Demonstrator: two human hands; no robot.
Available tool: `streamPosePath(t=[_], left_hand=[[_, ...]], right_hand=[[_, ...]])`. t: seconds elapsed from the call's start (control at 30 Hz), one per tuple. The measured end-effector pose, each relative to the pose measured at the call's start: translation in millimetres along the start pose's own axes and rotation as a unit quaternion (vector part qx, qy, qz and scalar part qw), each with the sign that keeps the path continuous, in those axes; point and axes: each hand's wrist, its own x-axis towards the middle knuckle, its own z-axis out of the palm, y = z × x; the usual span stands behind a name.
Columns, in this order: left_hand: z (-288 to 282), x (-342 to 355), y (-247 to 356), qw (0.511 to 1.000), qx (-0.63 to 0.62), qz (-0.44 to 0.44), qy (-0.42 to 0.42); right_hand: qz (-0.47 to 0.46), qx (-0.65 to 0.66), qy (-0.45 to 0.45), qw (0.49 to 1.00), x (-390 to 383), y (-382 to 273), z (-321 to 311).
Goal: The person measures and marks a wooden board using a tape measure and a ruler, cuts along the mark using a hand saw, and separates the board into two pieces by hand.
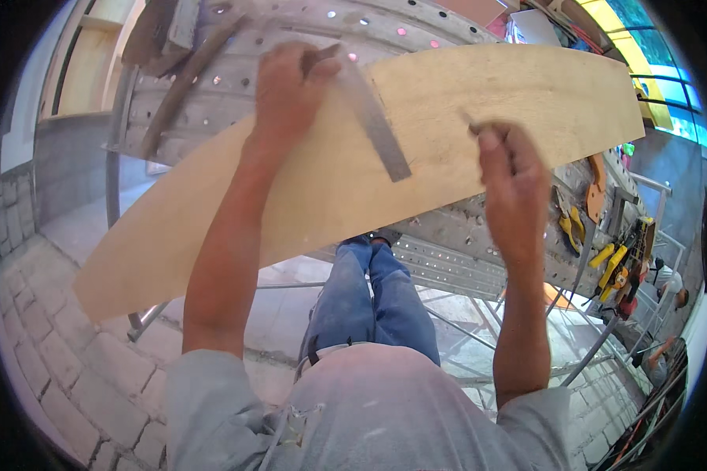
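A long curved plywood board (pixel 196 216) lies slantwise across a perforated metal scaffold deck (pixel 173 94). My left hand (pixel 289 90) grips the dark stock of a metal square (pixel 385 149) above the board's upper middle, its blurred blade pointing down and right. My right hand (pixel 512 169) is closed around a small slim tool (pixel 471 121), possibly a pencil, over the right part of the board; the tool is blurred.
Pliers (pixel 569 220), an orange-handled saw (pixel 594 192) and yellow-handled tools (pixel 609 267) lie on the deck at the right. Timber (pixel 181 102) rests at the upper left. Scaffold rails surround my legs. Other people (pixel 668 282) are at the far right below.
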Motion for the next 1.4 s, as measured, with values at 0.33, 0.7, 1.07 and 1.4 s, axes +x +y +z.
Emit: streamPosePath(t=[0.33,0.7,1.07,1.4], left_hand=[[-17.3,-95.8,123.5,0.951,-0.274,-0.121,0.071],[39.4,-114.7,242.3,0.952,-0.264,0.06,-0.143],[143.2,-147.3,251.7,0.987,-0.084,0.094,-0.099],[151.7,-154.2,244.2,0.994,0.003,0.094,-0.049]], right_hand=[[0.088,0.011,-0.171,0.981,-55.4,9.8,-8.8],[0.373,0.136,0.211,0.893,-177.4,107.0,-201.7],[0.28,-0.067,0.344,0.894,-195.4,394.4,-479.6],[0.228,-0.028,0.334,0.914,-161.1,535.2,-478.7]])
